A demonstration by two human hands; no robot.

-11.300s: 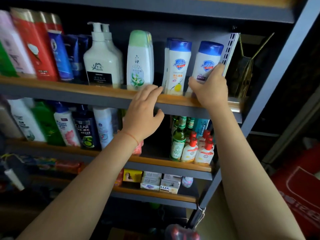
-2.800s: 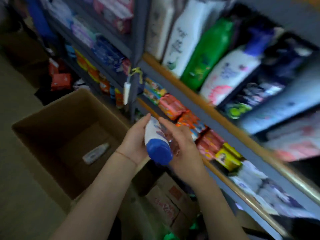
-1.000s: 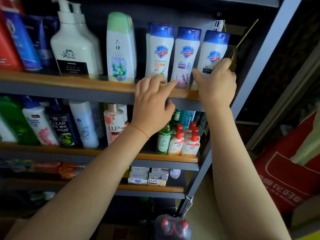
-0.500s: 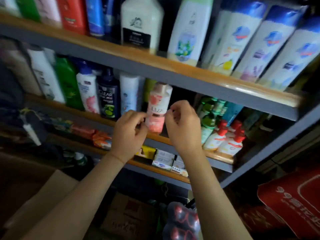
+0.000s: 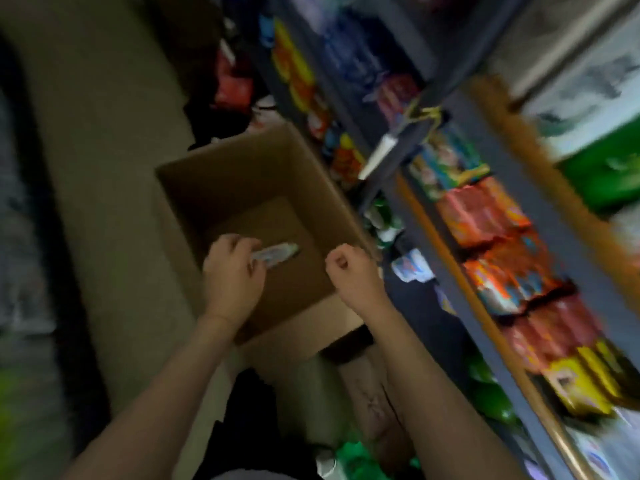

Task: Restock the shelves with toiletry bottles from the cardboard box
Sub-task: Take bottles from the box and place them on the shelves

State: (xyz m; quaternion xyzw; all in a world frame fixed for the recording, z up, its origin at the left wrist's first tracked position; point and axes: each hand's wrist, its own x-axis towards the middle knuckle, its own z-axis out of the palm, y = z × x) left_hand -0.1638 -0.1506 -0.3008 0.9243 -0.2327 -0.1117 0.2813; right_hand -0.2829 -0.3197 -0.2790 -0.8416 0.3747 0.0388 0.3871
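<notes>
The view is blurred by motion. An open cardboard box (image 5: 180, 188) stands on the floor beside the shelves. One pale bottle (image 5: 278, 251) lies on its bottom. My left hand (image 5: 232, 273) reaches down into the box, with fingers above and thumb below the bottle's near end. My right hand (image 5: 353, 271) hovers over the box's right rim, its fingers curled into a loose fist with nothing in it.
The shelf unit (image 5: 446, 258) runs along the right, with orange and yellow packets (image 5: 485, 216) on a low shelf and green bottles above. A smaller carton (image 5: 374, 403) sits by my legs. Bare floor (image 5: 104, 168) lies left of the box.
My view has swung from the shelves down to the box. Both hands left the pink bottle on the middle shelf; my left hand dropped into the box onto the pale bottle.
</notes>
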